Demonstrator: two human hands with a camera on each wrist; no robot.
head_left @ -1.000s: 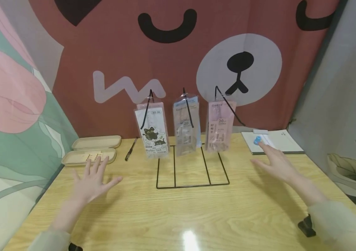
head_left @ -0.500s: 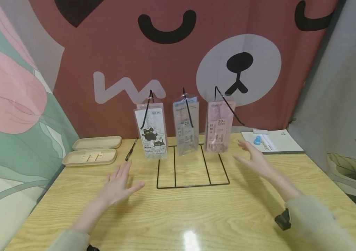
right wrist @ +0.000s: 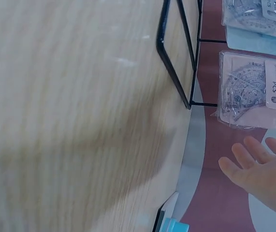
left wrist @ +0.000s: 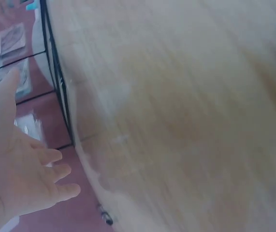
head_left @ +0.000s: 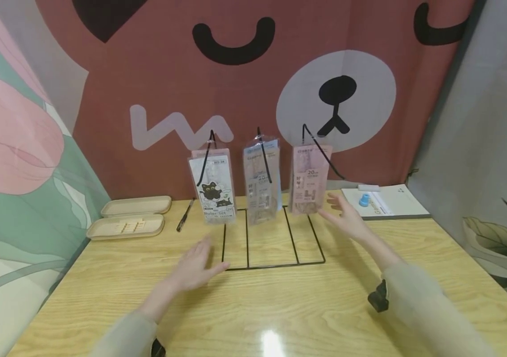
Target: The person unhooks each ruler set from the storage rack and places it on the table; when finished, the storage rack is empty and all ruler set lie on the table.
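Note:
A black wire rack [head_left: 273,267] stands on the table, with packaged ruler sets hanging from its three hooks. On the left hook a white ruler set [head_left: 218,173] with black cats hangs in front; a greyish set [head_left: 260,201] is in the middle, a pink set [head_left: 309,173] on the right. My left hand [head_left: 193,267] is at the rack's front left corner, thumb spread and holding nothing. My right hand [head_left: 347,218] is beside the pink set's lower right edge, fingers extended. The right wrist view shows this hand [right wrist: 266,166] next to the pink package [right wrist: 246,92].
An opened beige pencil case [head_left: 126,227] lies at the back left, with a black pen [head_left: 185,215] beside it. A white notepad [head_left: 396,201] at the back right carries a small blue object [head_left: 364,200]. A printed curtain [head_left: 168,74] hangs behind the table [head_left: 307,312].
Both hands have moved inward toward the rack, the left from near the pencil case, the right from the notepad and blue object. The view has shifted slightly.

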